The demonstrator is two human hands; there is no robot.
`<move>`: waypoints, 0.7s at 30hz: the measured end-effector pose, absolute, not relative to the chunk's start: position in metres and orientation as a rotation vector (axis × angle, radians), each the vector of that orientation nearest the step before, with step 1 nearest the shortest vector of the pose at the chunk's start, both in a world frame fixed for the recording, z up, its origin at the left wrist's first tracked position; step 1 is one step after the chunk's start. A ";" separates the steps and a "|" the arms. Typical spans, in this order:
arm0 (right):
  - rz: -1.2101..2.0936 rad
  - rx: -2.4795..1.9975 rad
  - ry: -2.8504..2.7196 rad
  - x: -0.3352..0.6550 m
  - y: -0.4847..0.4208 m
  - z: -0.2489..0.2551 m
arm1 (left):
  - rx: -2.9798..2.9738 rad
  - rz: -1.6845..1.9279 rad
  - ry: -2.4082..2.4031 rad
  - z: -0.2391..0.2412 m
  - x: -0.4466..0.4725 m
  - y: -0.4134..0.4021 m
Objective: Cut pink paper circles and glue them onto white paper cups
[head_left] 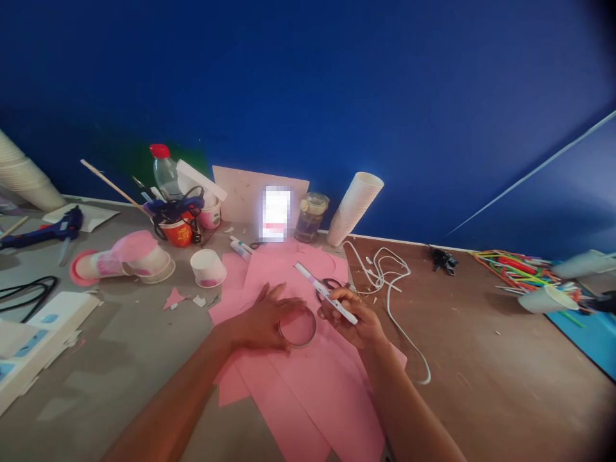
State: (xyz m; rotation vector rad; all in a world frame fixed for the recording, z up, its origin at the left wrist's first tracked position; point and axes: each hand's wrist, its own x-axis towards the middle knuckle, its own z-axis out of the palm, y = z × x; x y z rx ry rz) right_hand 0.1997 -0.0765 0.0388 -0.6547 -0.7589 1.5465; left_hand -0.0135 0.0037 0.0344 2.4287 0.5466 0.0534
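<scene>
My left hand (267, 317) holds a thin round ring (297, 345) flat against pink paper (298, 391), thumb and forefinger about its left side and the other fingers spread. Pink shows through the ring. In my right hand (359, 321) is a slim white pen-shaped tool (332, 298), tilted with its far end up and left; I cannot tell its exact kind. Dark-handled scissors (332, 282) lie partly hidden behind that tool. Several pink sheets overlap under both hands.
Left stand a white paper cup (208, 268), a pink-and-white cup assembly (125, 260) and a glue gun (62, 228). Behind are a lit screen (276, 213), a glass jar (312, 218) and stacked cups (356, 205). A white cable (392, 301) and colourful straws (520, 273) lie right.
</scene>
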 end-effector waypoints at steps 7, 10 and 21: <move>1.568 -0.636 -0.791 0.199 -0.077 0.038 | 2.070 0.381 0.629 0.036 -0.019 0.008; 1.589 -0.625 -0.814 0.199 -0.078 0.036 | 1.662 0.633 0.622 0.039 -0.024 0.011; 1.747 -0.649 -0.800 0.195 -0.081 0.035 | 1.517 0.692 0.657 0.039 -0.018 0.006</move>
